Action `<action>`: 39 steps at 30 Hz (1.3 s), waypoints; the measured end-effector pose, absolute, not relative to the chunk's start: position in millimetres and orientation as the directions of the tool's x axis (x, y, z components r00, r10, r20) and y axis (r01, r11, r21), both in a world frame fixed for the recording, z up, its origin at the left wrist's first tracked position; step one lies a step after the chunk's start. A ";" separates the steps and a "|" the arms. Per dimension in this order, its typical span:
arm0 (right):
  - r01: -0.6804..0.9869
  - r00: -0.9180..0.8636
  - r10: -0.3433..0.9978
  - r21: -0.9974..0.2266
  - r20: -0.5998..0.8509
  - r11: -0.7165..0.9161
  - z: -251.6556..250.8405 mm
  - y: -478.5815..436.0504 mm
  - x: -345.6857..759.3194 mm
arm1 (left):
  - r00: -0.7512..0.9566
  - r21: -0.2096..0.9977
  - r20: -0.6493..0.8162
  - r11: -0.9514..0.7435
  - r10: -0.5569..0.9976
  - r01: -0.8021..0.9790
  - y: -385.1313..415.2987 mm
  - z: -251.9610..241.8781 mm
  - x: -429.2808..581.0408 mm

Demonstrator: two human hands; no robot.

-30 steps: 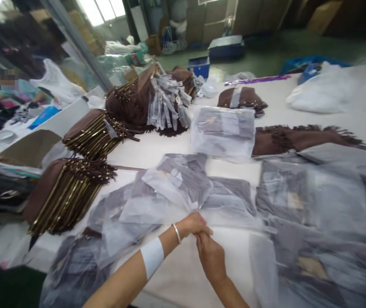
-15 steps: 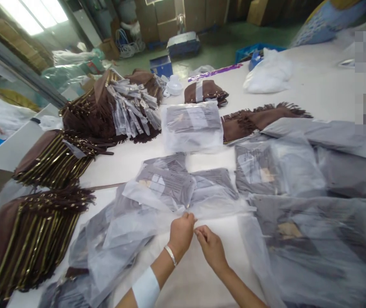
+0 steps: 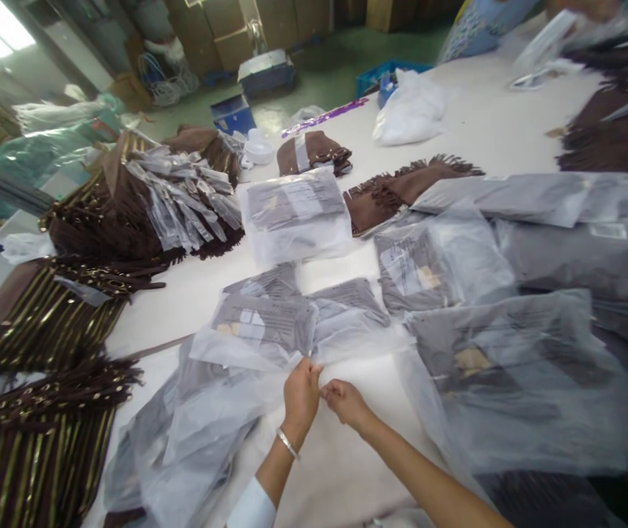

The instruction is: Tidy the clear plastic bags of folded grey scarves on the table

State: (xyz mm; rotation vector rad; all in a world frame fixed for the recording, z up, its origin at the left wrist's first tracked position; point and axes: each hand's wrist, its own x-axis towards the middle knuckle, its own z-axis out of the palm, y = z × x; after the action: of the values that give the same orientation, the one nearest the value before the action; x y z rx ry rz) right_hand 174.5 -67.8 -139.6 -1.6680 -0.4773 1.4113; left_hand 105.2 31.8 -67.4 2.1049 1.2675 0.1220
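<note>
The fringed cloth stack [image 3: 39,455] at near left is showing dark brown, with shiny gold lines striping it in close rows. The translucent packing bags [image 3: 297,238] are looking frosty white over greyish-brown contents [image 3: 286,319]. The tabletop [image 3: 171,301] is appearing off-white, the bracelet [image 3: 287,444] is gleaming silver, and the forearm band [image 3: 253,506] is showing bluish white. Beyond, a strip [image 3: 325,117] is glinting purple and a garment [image 3: 479,26] is carrying pale speckles on blue.
</note>
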 end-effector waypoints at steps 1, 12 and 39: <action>-0.256 0.269 0.747 -0.793 -0.608 -0.553 -141.1 -67.0 173.6 | 0.506 0.631 -0.273 -0.245 0.818 0.736 33.1 -69.5 104.9; -0.296 0.192 0.713 -0.733 -0.674 -0.613 -136.0 -77.9 186.1 | 0.439 0.749 -0.332 -0.050 0.835 0.661 42.5 -81.0 111.1; -0.293 0.184 0.795 -0.804 -0.578 -0.517 -118.0 -111.9 202.1 | 0.548 0.297 -0.374 -0.463 0.748 0.835 17.3 -72.1 99.8</action>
State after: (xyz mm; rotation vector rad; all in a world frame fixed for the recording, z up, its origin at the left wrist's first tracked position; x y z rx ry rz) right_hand 202.1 -111.9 -118.0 -1.5469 -0.4970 1.5007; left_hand 99.8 17.3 -72.1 2.3423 1.2830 -0.2633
